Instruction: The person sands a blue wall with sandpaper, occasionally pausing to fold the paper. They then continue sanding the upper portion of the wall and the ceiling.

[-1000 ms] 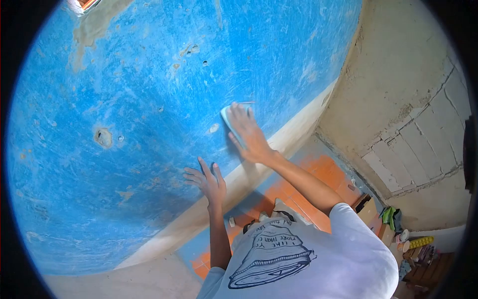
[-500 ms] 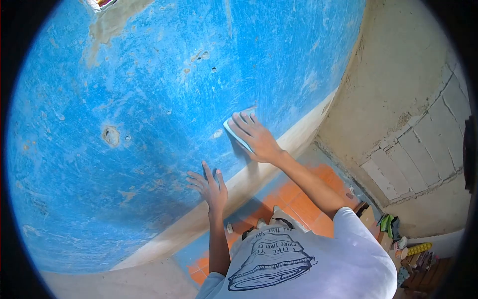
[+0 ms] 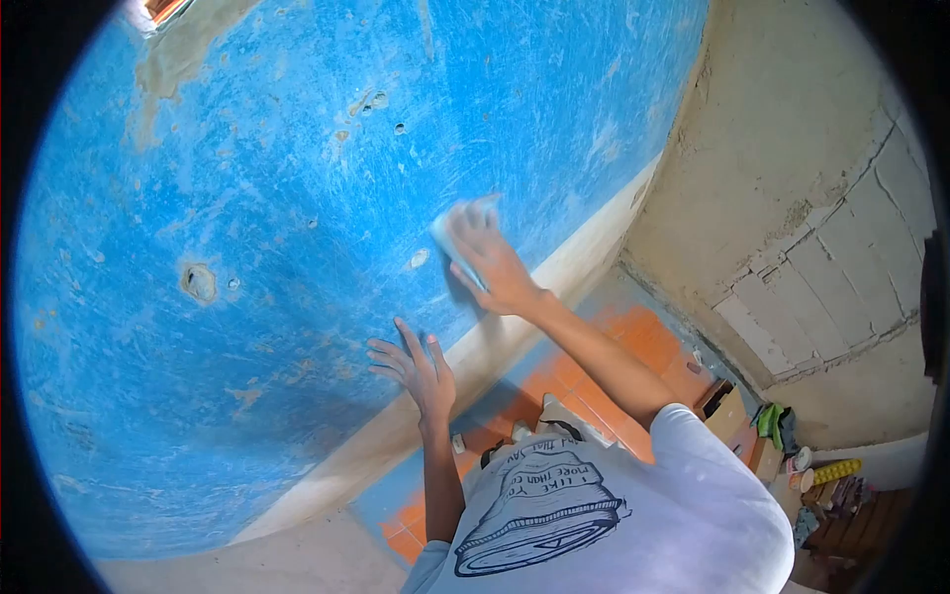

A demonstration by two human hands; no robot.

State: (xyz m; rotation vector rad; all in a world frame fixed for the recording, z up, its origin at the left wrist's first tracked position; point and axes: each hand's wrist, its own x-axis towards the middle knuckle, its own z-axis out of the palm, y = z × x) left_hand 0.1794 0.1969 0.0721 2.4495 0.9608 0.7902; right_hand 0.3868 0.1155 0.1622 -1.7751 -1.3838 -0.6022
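My right hand point(image 3: 492, 259) presses a pale, flat piece of sandpaper point(image 3: 444, 234) against the scuffed blue wall point(image 3: 297, 148). Its fingers and the sandpaper are smeared by motion, and the palm hides much of the piece. Lower and to the left, my left hand point(image 3: 421, 379) rests on the wall with fingers spread, holding nothing. Scratches, chips and small holes mark the paint, including a white chip point(image 3: 420, 258) just left of the sandpaper.
A cream band point(image 3: 475, 351) runs along the wall's base. Below lies an orange tiled floor point(image 3: 594, 406) with blue-grey dust. On the right stands a bare plaster wall point(image 3: 782, 119) with exposed blocks. A green cloth point(image 3: 769, 420) and a yellow item point(image 3: 836, 471) sit among clutter at lower right.
My right hand and the sandpaper have shifted slightly up and left in view and are now blurred. The view has moved a little; my left hand keeps its spread pose.
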